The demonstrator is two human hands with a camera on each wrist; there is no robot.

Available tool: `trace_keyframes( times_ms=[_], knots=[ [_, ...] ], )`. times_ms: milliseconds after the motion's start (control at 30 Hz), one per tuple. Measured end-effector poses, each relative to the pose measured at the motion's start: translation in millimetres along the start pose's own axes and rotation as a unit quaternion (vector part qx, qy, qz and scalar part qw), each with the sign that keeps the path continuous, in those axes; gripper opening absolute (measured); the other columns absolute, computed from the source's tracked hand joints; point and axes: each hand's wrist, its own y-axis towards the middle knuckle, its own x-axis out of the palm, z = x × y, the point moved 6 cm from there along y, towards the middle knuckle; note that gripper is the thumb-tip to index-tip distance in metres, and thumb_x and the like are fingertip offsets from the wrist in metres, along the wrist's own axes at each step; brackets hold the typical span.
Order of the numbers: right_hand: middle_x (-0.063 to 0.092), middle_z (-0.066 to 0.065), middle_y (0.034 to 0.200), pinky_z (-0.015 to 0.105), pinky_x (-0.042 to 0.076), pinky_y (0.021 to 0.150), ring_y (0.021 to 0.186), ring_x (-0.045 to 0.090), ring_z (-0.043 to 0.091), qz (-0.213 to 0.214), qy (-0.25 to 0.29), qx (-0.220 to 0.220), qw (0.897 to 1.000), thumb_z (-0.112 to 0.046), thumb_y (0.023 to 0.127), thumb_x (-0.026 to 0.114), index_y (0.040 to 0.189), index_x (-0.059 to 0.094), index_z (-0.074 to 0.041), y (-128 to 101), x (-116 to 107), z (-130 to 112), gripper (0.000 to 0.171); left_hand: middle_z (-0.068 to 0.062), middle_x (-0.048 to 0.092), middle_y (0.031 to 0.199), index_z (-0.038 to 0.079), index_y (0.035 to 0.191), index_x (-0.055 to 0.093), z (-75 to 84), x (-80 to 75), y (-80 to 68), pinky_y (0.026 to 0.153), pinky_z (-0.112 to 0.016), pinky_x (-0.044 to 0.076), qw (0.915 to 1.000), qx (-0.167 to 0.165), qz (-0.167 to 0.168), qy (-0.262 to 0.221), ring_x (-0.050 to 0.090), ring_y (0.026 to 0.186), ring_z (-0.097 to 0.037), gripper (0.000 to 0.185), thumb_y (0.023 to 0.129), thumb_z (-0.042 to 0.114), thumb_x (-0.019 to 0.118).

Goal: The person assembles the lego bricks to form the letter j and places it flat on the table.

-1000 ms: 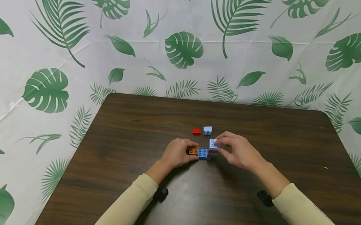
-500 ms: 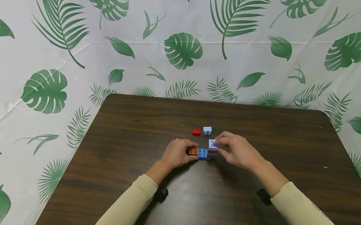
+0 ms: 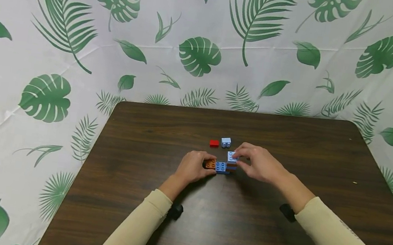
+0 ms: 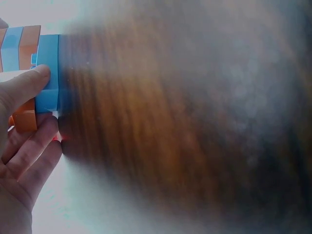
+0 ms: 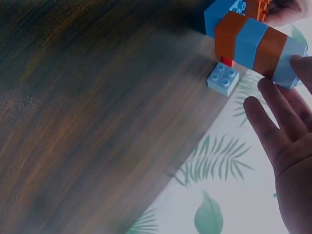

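A toy-brick build stands mid-table in the head view. A blue brick forms its low base, also seen in the left wrist view as a blue brick. On its left end sits an orange brick. The right end rises as a tower of alternating orange brick and blue brick layers, topped by a light blue brick. My left hand grips the build's left end, thumb against the blue base. My right hand pinches the light blue top brick between thumb and fingers.
Behind the build lie a loose red brick and a loose light blue brick, side by side. The dark wooden table ends at a leaf-patterned white cloth at the back.
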Motion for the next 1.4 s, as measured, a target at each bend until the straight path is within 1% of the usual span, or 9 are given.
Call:
trace_keyframes(
  times_ms=[367, 600, 700, 800, 867, 1000, 1133, 1267, 1400],
  knots=[
    [0.063, -0.003, 0.109, 0.043, 0.052, 0.088, 0.098, 0.064, 0.02, 0.002, 0.013, -0.003, 1.0, -0.009, 0.087, 0.074, 0.108, 0.074, -0.013, 1.8, -1.2, 1.4, 0.021, 0.003, 0.071, 0.109, 0.021, 0.116, 0.075, -0.7, 0.6, 0.2, 0.079, -0.032, 0.052, 0.9999, 0.008, 0.008, -0.003, 0.066, 0.091, -0.013, 0.043, 0.078, 0.039, 0.084],
    [0.065, -0.006, 0.105, 0.039, 0.053, 0.082, 0.094, 0.064, 0.017, -0.013, 0.016, -0.027, 0.999, -0.013, 0.088, 0.074, 0.105, 0.075, -0.014, 5.8, -6.1, 2.9, 0.017, 0.004, 0.071, 0.109, 0.021, 0.116, 0.075, -1.9, 2.4, 0.1, 0.077, -0.031, 0.051, 0.9999, 0.008, 0.009, -0.007, 0.065, 0.089, -0.012, 0.043, 0.078, 0.039, 0.083],
    [0.067, -0.007, 0.103, 0.04, 0.053, 0.082, 0.094, 0.063, 0.016, -0.012, 0.035, -0.034, 0.999, -0.015, 0.09, 0.072, 0.102, 0.076, -0.016, 8.8, -10.0, 6.0, 0.013, 0.004, 0.071, 0.108, 0.021, 0.115, 0.075, -1.9, 2.4, 0.8, 0.077, -0.031, 0.051, 0.9998, 0.009, 0.012, -0.008, 0.065, 0.089, -0.011, 0.043, 0.078, 0.04, 0.084],
    [0.069, -0.005, 0.103, 0.042, 0.053, 0.084, 0.095, 0.063, 0.016, -0.004, 0.075, -0.016, 0.997, -0.017, 0.093, 0.069, 0.102, 0.076, -0.016, 12.9, -11.2, 12.7, 0.012, 0.004, 0.072, 0.108, 0.021, 0.115, 0.075, -2.0, 2.1, 1.3, 0.077, -0.031, 0.051, 0.9998, 0.011, 0.015, -0.009, 0.065, 0.089, -0.012, 0.043, 0.077, 0.039, 0.084],
    [0.069, -0.003, 0.104, 0.043, 0.052, 0.085, 0.097, 0.063, 0.017, 0.007, 0.103, 0.011, 0.995, -0.018, 0.095, 0.066, 0.104, 0.075, -0.015, 16.0, -9.7, 19.7, 0.013, 0.004, 0.072, 0.108, 0.022, 0.115, 0.075, -2.2, 2.1, 1.3, 0.077, -0.031, 0.051, 0.9998, 0.011, 0.015, -0.007, 0.065, 0.09, -0.012, 0.043, 0.077, 0.039, 0.084],
    [0.069, 0.003, 0.109, 0.046, 0.05, 0.089, 0.101, 0.062, 0.021, 0.029, 0.12, 0.057, 0.991, -0.019, 0.098, 0.062, 0.11, 0.073, -0.01, 21.3, 0.5, 35.3, 0.018, 0.004, 0.071, 0.108, 0.022, 0.115, 0.075, -0.9, 1.8, -0.1, 0.078, -0.032, 0.051, 0.9998, 0.013, 0.014, -0.003, 0.065, 0.091, -0.012, 0.042, 0.077, 0.039, 0.084],
    [0.066, 0.008, 0.119, 0.049, 0.047, 0.095, 0.111, 0.06, 0.026, 0.023, 0.086, 0.071, 0.993, -0.017, 0.099, 0.06, 0.12, 0.069, -0.007, 26.4, 17.0, 49.1, 0.025, 0.004, 0.071, 0.107, 0.022, 0.115, 0.075, 0.3, 2.5, -2.1, 0.077, -0.032, 0.051, 0.9999, 0.012, 0.011, 0.0, 0.065, 0.088, -0.012, 0.041, 0.078, 0.038, 0.084],
    [0.055, 0.011, 0.137, 0.054, 0.04, 0.1, 0.126, 0.05, 0.032, 0.002, 0.014, 0.07, 0.997, -0.014, 0.099, 0.059, 0.136, 0.059, -0.009, 30.0, 30.6, 56.4, 0.037, 0.004, 0.071, 0.106, 0.022, 0.116, 0.075, 1.2, 4.4, -4.0, 0.076, -0.032, 0.051, 0.9999, 0.009, 0.008, 0.003, 0.064, 0.087, -0.012, 0.042, 0.078, 0.039, 0.083],
    [0.038, 0.011, 0.153, 0.055, 0.043, 0.096, 0.136, 0.038, 0.035, -0.024, -0.06, 0.044, 0.997, -0.004, 0.096, 0.057, 0.149, 0.044, -0.013, 32.7, 41.3, 54.9, 0.056, 0.004, 0.071, 0.106, 0.021, 0.116, 0.075, 1.8, 5.6, -6.0, 0.076, -0.032, 0.051, 0.9999, 0.009, 0.01, 0.006, 0.064, 0.087, -0.012, 0.042, 0.078, 0.039, 0.083]
  ],
)
